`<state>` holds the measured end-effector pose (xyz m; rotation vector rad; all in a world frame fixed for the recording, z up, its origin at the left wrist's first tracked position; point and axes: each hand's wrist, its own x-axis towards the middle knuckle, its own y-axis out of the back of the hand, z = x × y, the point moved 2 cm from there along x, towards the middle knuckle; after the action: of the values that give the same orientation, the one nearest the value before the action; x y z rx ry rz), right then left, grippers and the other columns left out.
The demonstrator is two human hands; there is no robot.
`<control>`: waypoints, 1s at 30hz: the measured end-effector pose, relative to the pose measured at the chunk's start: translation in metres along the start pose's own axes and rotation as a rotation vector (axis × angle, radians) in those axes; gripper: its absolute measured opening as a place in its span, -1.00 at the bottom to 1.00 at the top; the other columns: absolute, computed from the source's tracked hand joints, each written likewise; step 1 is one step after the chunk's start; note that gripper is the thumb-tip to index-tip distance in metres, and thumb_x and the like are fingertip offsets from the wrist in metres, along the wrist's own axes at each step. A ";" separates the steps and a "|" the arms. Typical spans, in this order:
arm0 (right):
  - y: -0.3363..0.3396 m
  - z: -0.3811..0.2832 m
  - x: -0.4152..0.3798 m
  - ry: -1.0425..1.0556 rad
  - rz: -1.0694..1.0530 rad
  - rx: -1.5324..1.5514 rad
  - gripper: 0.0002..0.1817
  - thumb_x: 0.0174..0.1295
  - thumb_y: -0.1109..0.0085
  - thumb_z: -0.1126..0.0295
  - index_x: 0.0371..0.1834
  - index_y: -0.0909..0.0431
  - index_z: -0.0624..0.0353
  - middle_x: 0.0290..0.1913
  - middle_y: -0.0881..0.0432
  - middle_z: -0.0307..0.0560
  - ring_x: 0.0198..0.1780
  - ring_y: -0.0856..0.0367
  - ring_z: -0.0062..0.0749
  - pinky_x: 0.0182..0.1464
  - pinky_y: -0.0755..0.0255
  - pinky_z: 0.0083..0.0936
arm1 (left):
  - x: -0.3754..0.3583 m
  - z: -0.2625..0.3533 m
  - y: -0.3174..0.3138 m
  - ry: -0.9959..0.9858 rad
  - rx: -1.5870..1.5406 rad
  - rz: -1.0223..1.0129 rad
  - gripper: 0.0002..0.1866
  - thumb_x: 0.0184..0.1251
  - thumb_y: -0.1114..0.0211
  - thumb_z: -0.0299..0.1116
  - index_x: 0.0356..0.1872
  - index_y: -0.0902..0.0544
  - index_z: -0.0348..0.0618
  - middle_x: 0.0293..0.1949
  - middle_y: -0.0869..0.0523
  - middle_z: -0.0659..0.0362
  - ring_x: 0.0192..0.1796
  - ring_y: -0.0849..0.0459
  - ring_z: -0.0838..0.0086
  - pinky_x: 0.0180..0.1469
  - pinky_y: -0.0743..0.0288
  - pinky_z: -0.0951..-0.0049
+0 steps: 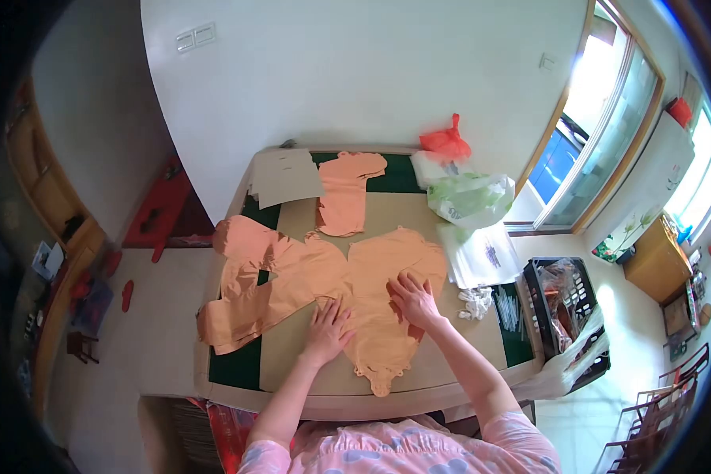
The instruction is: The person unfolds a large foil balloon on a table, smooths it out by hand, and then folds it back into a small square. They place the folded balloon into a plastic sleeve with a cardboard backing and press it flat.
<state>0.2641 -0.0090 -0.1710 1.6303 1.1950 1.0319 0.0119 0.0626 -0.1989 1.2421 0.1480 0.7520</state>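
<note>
A flat, uninflated orange foil balloon (387,261) lies on the table, with small tabs along its lower tip and edges. My right hand (413,302) rests flat on its right side, fingers stretched out. Against its lower left edge lies my left hand (328,333), palm down with the fingers extended. To the left are more orange foil balloons (284,280), overlapping and partly folded. Another orange foil balloon (344,197) sits farther back. Beneath the balloons is a brown cardboard sheet (292,363).
Grey-brown card sheets (288,175) lie at the back left. On the right are a red plastic bag (448,142), a green-white plastic bag (472,199), clear plastic sleeves (482,254), a small white crumpled heap (475,302) and thin clear sticks (509,310). A black crate (539,308) stands beside the table.
</note>
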 end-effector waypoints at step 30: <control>-0.002 0.048 -0.028 -0.132 0.221 -0.049 -0.53 0.34 0.02 0.16 0.31 -0.37 -0.06 0.39 -0.33 -0.09 0.45 -0.18 -0.17 0.41 0.05 0.17 | -0.007 0.043 -0.015 -0.119 -0.023 -0.036 -0.44 0.32 -0.19 -0.05 0.30 -0.43 0.01 0.38 -0.34 0.02 0.46 -0.21 0.18 0.43 -0.02 -0.08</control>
<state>0.3027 -0.0432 -0.1910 1.7910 0.9107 1.0623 0.0345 0.0221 -0.1994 1.2560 0.0644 0.6455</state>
